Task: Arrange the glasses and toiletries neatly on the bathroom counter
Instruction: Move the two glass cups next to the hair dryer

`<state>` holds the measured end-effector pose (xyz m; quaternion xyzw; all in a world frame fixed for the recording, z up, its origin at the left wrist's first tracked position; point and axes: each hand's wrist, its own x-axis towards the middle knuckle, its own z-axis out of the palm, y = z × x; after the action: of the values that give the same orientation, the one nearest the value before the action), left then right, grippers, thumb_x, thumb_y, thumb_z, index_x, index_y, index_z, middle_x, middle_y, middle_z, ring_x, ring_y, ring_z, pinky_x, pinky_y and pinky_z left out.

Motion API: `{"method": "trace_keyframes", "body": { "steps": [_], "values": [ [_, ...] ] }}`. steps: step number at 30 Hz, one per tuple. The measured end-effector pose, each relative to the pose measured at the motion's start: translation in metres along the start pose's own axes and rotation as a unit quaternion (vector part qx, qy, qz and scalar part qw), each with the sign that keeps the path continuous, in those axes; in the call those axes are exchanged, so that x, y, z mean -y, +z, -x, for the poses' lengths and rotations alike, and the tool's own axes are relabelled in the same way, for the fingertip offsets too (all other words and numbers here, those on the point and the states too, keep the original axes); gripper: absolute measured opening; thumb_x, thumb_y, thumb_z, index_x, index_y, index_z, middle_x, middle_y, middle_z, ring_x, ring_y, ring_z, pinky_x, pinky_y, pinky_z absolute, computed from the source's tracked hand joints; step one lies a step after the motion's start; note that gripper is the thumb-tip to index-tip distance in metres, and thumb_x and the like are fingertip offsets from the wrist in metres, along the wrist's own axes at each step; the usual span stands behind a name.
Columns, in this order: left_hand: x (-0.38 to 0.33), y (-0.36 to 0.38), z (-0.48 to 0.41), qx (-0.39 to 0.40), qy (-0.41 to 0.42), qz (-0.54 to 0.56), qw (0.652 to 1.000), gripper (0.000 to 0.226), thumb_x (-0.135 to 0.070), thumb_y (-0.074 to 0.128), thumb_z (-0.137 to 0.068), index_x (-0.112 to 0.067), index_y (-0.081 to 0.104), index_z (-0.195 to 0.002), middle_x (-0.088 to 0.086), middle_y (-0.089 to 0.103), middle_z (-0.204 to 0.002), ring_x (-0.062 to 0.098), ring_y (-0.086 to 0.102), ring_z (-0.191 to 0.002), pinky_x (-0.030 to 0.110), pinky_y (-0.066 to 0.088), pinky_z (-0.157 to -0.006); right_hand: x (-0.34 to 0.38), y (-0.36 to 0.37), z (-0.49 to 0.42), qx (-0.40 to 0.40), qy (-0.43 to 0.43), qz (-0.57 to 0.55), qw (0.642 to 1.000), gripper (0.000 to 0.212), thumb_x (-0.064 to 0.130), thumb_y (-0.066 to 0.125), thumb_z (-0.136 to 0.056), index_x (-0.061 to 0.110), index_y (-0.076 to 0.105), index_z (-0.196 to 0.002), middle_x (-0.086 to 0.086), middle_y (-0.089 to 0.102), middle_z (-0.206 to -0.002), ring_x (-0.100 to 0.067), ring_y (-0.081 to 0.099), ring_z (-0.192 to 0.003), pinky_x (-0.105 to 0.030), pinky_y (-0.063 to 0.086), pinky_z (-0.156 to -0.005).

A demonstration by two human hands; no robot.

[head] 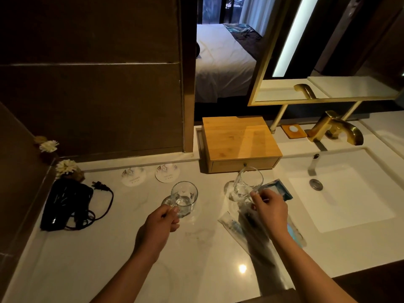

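Two clear glasses stand over the white counter (196, 248). My left hand (162, 219) grips the left glass (184, 197) at its near side, low over the counter. My right hand (270, 207) holds the right glass (247, 184), which is tilted and lifted a little. Two round paper coasters (167, 172) lie behind the glasses near the wall. A blue toiletry packet (278, 189) lies just behind my right hand. A wrapped toothbrush (234, 228) lies below it, and a second wrapped item (294, 232) lies by the sink edge.
A wooden drawer box (238, 138) stands at the back centre. A black hair dryer with cord (67, 204) lies at the left, white flowers (65, 167) behind it. The sink basin (341, 193) and gold tap (336, 127) are at the right, below a mirror.
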<state>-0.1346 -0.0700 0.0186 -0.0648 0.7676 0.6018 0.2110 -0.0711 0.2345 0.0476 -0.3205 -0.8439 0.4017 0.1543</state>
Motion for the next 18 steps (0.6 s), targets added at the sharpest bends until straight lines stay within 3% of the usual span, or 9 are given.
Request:
{"method": "trace_keyframes", "body": {
  "steps": [10, 13, 15, 18],
  "values": [
    [0.004, -0.049, 0.015, -0.063, -0.016, 0.043, 0.997, 0.037, -0.063, 0.062, -0.074, -0.033, 0.078, -0.090, -0.002, 0.079, -0.076, 0.021, 0.078, -0.077, 0.058, 0.056, -0.096, 0.046, 0.039, 0.020, 0.063, -0.062, -0.014, 0.996, 0.021, 0.039, 0.066, -0.089, 0.033, 0.060, -0.070, 0.005, 0.068, -0.073, -0.016, 0.069, -0.070, -0.047, 0.060, -0.071],
    [0.002, -0.061, 0.015, -0.105, -0.019, 0.067, 0.992, 0.018, -0.044, 0.064, -0.091, -0.034, 0.077, -0.084, -0.003, 0.079, -0.074, 0.020, 0.079, -0.077, 0.051, 0.056, -0.095, 0.062, 0.058, 0.023, 0.094, -0.056, -0.030, 0.994, 0.015, 0.037, 0.068, -0.089, 0.033, 0.061, -0.076, 0.005, 0.069, -0.076, -0.013, 0.070, -0.071, -0.047, 0.061, -0.075],
    [-0.001, -0.067, 0.012, -0.132, -0.023, 0.080, 0.988, 0.021, -0.030, 0.063, -0.099, -0.032, 0.078, -0.084, -0.001, 0.079, -0.073, 0.022, 0.079, -0.078, 0.043, 0.057, -0.088, 0.074, 0.069, 0.023, 0.113, -0.053, -0.035, 0.992, 0.013, 0.037, 0.068, -0.089, 0.031, 0.063, -0.080, 0.004, 0.070, -0.078, -0.014, 0.070, -0.072, -0.047, 0.061, -0.076],
    [-0.011, -0.081, 0.001, -0.164, -0.021, 0.146, 0.975, 0.015, -0.015, 0.061, -0.101, -0.012, 0.075, -0.097, 0.009, 0.074, -0.076, 0.030, 0.076, -0.078, 0.036, 0.056, -0.076, 0.093, 0.087, 0.021, 0.136, -0.057, -0.050, 0.988, 0.016, 0.036, 0.068, -0.089, 0.025, 0.065, -0.078, 0.001, 0.071, -0.076, -0.016, 0.071, -0.070, -0.047, 0.061, -0.075]
  ]
}}
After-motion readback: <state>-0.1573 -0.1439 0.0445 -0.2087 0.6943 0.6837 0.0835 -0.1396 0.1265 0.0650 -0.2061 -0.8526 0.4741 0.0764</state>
